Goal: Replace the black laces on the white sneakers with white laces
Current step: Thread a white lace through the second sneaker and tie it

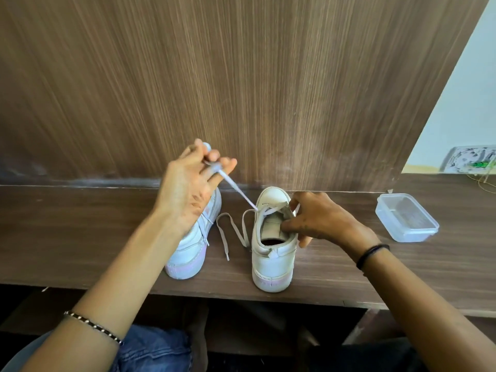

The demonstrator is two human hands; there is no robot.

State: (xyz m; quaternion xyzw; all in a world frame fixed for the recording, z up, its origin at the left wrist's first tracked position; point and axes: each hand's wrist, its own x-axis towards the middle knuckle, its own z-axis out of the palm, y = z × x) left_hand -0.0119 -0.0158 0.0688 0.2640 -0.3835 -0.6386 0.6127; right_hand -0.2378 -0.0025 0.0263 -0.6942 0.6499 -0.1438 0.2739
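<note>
Two sneakers on the desk, as I see them through the head camera.
The right sneaker (pixel 272 253) stands on the desk (pixel 80 237): the left sneaker (pixel 193 248) is just left of it, and the lace (pixel 237 189) runs from it up-left to the left hand (pixel 188 183). The right hand (pixel 316 221) grips its right side, a container (pixel 406 221) sits well right, and a panel (pixel 268 89) stands behind.

Left hand (pixel 185 189) raised, pinching white lace (pixel 236 192), right hand (pixel 320 221) lower, gripping sneaker (pixel 271 261)

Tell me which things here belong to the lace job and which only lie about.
Job:
- white lace, pulled by the left hand
- right sneaker, held by the right hand
- left sneaker

Lying about:
- clear plastic box
</note>
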